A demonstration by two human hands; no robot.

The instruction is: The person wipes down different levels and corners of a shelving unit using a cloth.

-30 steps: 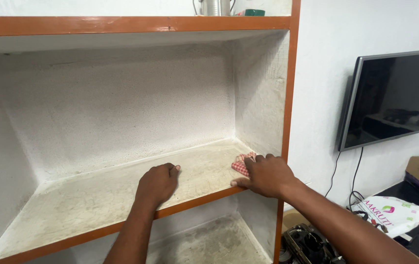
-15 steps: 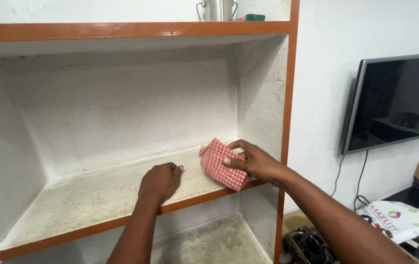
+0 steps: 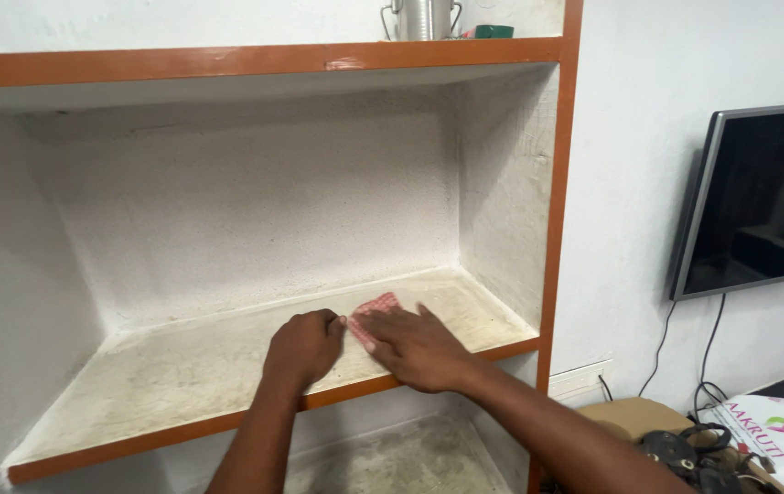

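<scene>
The left hand (image 3: 303, 349) rests in a loose fist on the dusty shelf (image 3: 182, 366), near its orange front edge, holding nothing. Just beside it, the right hand (image 3: 415, 346) lies flat, fingers spread, pressing down a red checked cloth (image 3: 372, 309). Dust could puff off the edge. The cloth could bunch up and slip away. Farther back is the rough white wall (image 3: 255, 192).
</scene>
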